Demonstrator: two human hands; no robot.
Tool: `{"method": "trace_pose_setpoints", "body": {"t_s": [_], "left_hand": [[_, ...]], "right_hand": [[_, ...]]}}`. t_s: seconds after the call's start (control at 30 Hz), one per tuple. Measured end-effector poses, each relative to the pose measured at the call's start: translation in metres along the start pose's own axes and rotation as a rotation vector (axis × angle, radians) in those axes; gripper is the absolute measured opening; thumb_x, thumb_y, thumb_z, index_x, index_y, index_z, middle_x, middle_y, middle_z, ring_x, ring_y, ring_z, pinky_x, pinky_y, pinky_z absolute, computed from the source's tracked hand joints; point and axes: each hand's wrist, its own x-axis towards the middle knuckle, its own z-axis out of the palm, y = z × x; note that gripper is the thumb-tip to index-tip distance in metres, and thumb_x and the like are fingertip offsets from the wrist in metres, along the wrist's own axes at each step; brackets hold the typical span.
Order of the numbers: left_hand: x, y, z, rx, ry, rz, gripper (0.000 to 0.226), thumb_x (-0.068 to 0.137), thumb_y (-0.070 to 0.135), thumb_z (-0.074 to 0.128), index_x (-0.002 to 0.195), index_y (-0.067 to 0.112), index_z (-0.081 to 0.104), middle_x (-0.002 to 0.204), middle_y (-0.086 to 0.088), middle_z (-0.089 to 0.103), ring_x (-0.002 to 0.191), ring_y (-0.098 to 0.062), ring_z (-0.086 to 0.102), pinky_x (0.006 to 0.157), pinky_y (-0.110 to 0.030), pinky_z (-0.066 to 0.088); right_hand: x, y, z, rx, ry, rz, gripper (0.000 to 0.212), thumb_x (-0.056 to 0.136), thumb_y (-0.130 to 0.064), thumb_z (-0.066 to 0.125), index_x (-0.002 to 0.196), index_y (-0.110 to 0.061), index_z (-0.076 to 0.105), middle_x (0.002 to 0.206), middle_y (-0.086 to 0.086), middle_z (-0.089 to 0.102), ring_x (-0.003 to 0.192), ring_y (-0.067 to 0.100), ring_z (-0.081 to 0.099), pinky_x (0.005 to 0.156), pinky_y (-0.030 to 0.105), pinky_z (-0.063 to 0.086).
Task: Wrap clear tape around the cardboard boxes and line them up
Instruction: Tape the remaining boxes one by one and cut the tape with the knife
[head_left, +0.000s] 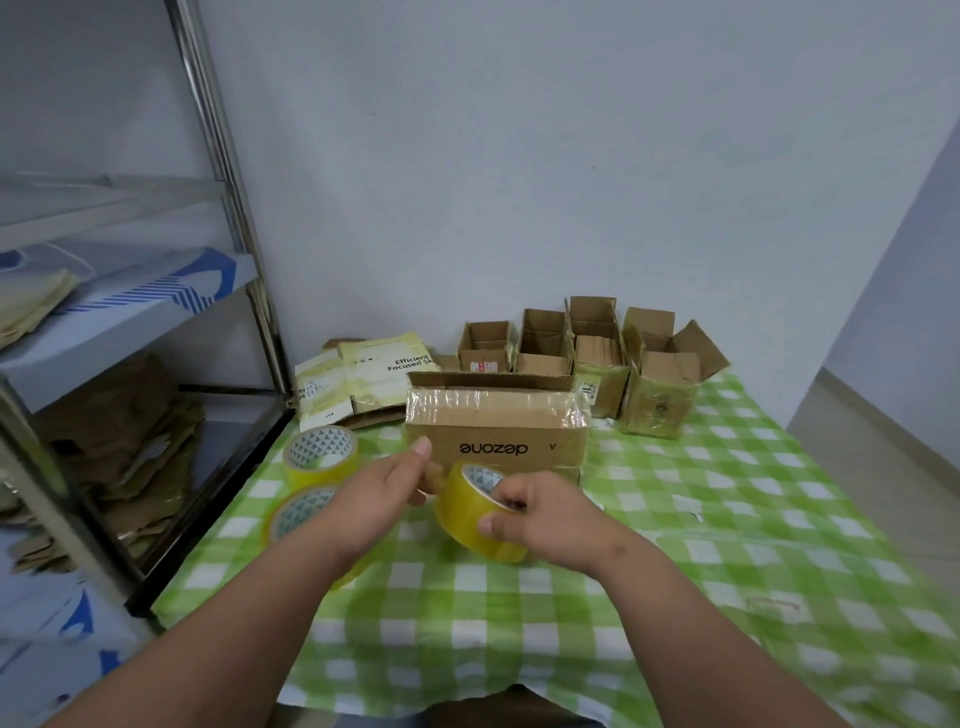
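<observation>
1. Just above the green-and-white checked tablecloth (649, 545), near the middle of the table, a roll of clear yellowish tape (470, 512) is held between both hands.
2. Right hand (543, 512): fingers curled round the roll, thumb on its near side, fingertips at the core on its far side.
3. Left hand (384, 491): fingers closed at the roll's left edge, index finger pointing up; whether it pinches the tape's loose end cannot be told.
4. Directly behind the roll stands a cardboard box printed "dezone" (496, 434), the lettering upside down, with clear tape wrapped across its upper part and its top flaps open.
5. Farther back, against the wall, four smaller open cardboard boxes (587, 353) stand side by side in a row; the two on the right carry glossy tape on their sides.
6. Left of the hands, two more tape rolls (320, 454) lie on the cloth, the nearer one partly hidden by the left forearm.
7. At the far left of the table lie flattened pale-yellow printed cartons (363, 379).
8. Beside the table on the left stands a metal shelving rack (228, 182) holding flattened cardboard and white-and-blue packaging.
</observation>
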Motion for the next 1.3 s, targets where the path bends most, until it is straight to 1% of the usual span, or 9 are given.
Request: {"method": "trace_pose_setpoints", "body": {"t_s": [0.1,0.23,0.43,0.63,0.73,0.8,0.93,1.07,1.3], "left_hand": [[-0.004,0.012,-0.004,0.02,0.0,0.041,0.05,0.091,0.063,0.043,0.096,0.022,0.072,0.093,0.005,0.074,0.089,-0.011,0.068,0.079,-0.028,0.048],[0.003,0.022,-0.007,0.132,0.053,0.108,0.009,0.09,0.026,0.07,0.084,0.021,0.069,0.08,0.004,0.073,0.084,-0.015,0.069,0.084,-0.037,0.055],[0.01,0.049,-0.022,-0.059,0.109,0.067,0.014,0.096,0.012,0.061,0.085,0.005,0.066,0.082,-0.002,0.076,0.078,-0.024,0.074,0.084,-0.035,0.054],[0.026,0.072,-0.036,-0.071,0.175,0.114,0.019,0.096,0.012,0.059,0.079,0.008,0.064,0.075,0.0,0.074,0.07,-0.014,0.065,0.072,-0.027,0.054],[0.034,0.083,-0.043,-0.197,0.172,0.047,0.019,0.099,0.011,0.054,0.082,0.009,0.059,0.076,-0.003,0.073,0.062,-0.011,0.066,0.063,-0.024,0.051],[0.038,0.089,-0.049,-0.301,0.16,0.021,0.018,0.101,0.01,0.051,0.084,0.01,0.056,0.083,-0.008,0.072,0.062,-0.014,0.07,0.068,-0.03,0.053],[0.047,0.098,-0.055,-0.376,0.197,0.021,0.015,0.102,0.009,0.049,0.089,0.008,0.054,0.088,-0.01,0.068,0.062,-0.016,0.072,0.076,-0.038,0.057],[0.062,0.107,-0.059,-0.432,0.282,0.037,0.017,0.102,0.009,0.049,0.085,0.008,0.053,0.094,-0.01,0.067,0.062,-0.017,0.072,0.066,-0.034,0.059],[0.088,0.119,-0.065,-0.612,0.411,0.031,0.014,0.102,0.005,0.046,0.09,0.005,0.053,0.101,-0.016,0.062,0.067,-0.024,0.072,0.061,-0.035,0.062]], "right_hand": [[0.0,-0.006,-0.005,0.056,0.024,-0.018,0.017,0.082,-0.039,0.072,0.073,-0.026,0.065,0.073,-0.006,0.06,0.069,0.013,0.058,0.067,0.036,0.049],[0.001,-0.017,-0.015,0.079,0.035,-0.063,0.021,0.088,-0.03,0.072,0.071,-0.023,0.062,0.066,-0.008,0.054,0.062,0.01,0.05,0.061,0.028,0.04],[0.003,-0.029,-0.033,0.19,0.091,-0.111,0.017,0.093,-0.028,0.067,0.076,-0.025,0.064,0.071,-0.008,0.059,0.066,0.007,0.053,0.061,0.02,0.042],[0.011,-0.038,-0.049,0.403,0.057,-0.161,0.017,0.081,-0.03,0.075,0.076,-0.018,0.065,0.076,0.002,0.064,0.072,0.014,0.056,0.072,0.031,0.044],[0.016,-0.041,-0.06,0.438,0.001,-0.187,0.044,0.062,-0.033,0.08,0.091,-0.002,0.069,0.089,0.015,0.067,0.083,0.024,0.061,0.081,0.039,0.047],[0.02,-0.044,-0.068,0.427,-0.013,-0.202,0.045,0.064,-0.028,0.078,0.097,0.002,0.067,0.089,0.012,0.068,0.084,0.023,0.062,0.081,0.038,0.047],[0.028,-0.055,-0.083,0.408,-0.009,-0.232,0.019,0.072,-0.03,0.067,0.085,-0.017,0.064,0.08,-0.008,0.068,0.079,0.009,0.062,0.081,0.03,0.046],[0.042,-0.064,-0.099,0.273,0.03,-0.219,0.029,0.074,-0.045,0.065,0.085,-0.018,0.062,0.086,-0.004,0.066,0.086,0.013,0.059,0.093,0.043,0.045],[0.06,-0.067,-0.142,0.183,0.133,-0.237,0.036,0.072,-0.051,0.066,0.079,-0.016,0.064,0.074,-0.006,0.059,0.073,0.011,0.053,0.074,0.032,0.039]]}}
